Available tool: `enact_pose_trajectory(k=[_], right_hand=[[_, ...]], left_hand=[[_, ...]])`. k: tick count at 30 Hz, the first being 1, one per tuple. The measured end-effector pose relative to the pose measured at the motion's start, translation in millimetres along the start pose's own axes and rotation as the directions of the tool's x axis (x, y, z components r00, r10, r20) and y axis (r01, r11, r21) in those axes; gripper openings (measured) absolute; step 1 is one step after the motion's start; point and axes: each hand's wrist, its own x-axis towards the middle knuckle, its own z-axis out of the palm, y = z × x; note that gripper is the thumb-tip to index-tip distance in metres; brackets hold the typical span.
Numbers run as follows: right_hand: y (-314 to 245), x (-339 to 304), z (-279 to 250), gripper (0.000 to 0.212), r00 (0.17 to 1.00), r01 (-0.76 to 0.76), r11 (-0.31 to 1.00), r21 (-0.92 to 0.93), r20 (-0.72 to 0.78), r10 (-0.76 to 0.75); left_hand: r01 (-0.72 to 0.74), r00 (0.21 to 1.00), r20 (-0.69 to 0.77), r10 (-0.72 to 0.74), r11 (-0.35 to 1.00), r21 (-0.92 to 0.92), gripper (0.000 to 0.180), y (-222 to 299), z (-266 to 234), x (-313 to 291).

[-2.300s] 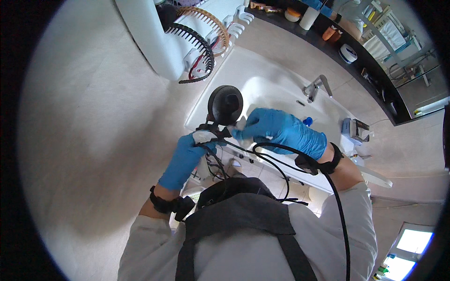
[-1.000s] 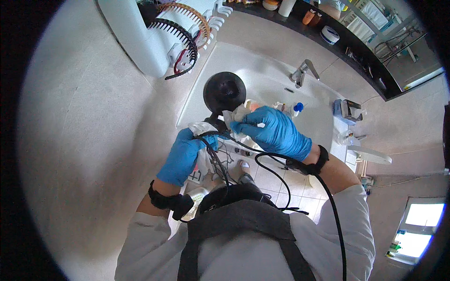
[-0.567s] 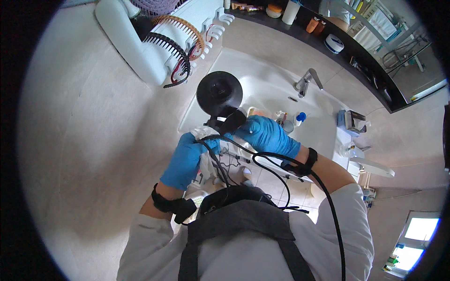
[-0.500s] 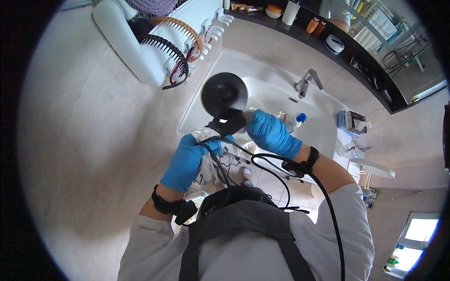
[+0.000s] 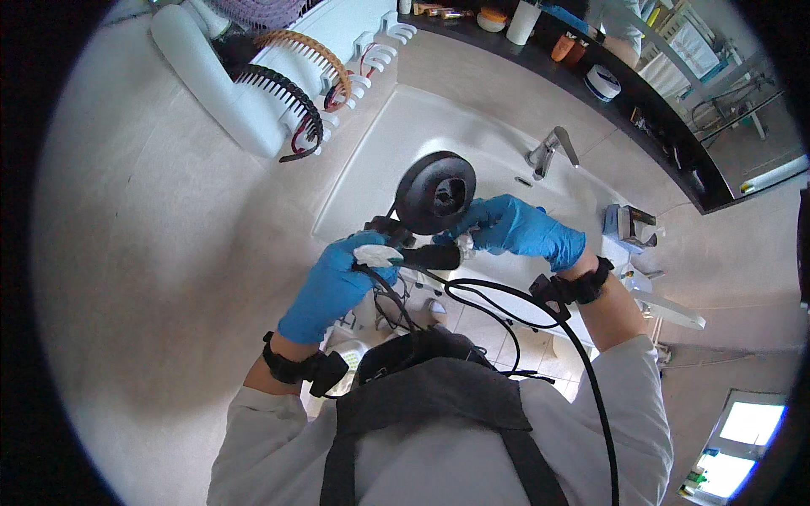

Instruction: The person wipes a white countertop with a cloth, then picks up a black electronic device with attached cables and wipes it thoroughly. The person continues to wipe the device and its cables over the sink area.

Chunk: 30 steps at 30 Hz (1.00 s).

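The right hand [image 5: 525, 232] partly hides a white wipe [image 5: 466, 243].

Bright blue colours both the left hand [image 5: 333, 278] and the right hand [image 5: 540, 234], gloved at the centre of the frame. The hair dryer [image 5: 435, 192] between them is black, its round front catching grey glints; the tissue [image 5: 465, 244] by the right fingers is white. Black too are the cable [image 5: 592, 371] and both wristbands [image 5: 297, 364]. White covers the sink [image 5: 354, 190] and sleeves [image 5: 253, 422]; the tap [image 5: 550, 152] is silver. At upper left, one headband [image 5: 308, 51] is tan-brown, the other black, below a purple, ribbed bundle [image 5: 261, 10]. Pale floor tiles [image 5: 472, 325] show a grid of darker lines.
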Motion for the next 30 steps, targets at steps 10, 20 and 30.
enact_pose_trajectory(k=[10,20,30], right_hand=[[26,9,17,0.051,0.948,0.28,0.936,0.213,0.09,-0.305],[14,8,0,0.024,0.972,-0.093,0.949,-0.301,0.178,0.152],[43,45,9,0.019,0.961,0.263,0.866,-0.425,0.193,-0.197]], left_hand=[[-0.062,0.987,0.159,0.033,0.981,0.182,0.024,1,3,-8],[-0.207,0.956,0.269,0.117,0.918,0.337,0.031,-13,-2,-14],[-0.275,0.931,0.344,0.125,0.859,0.431,0.032,1,-2,-18]])
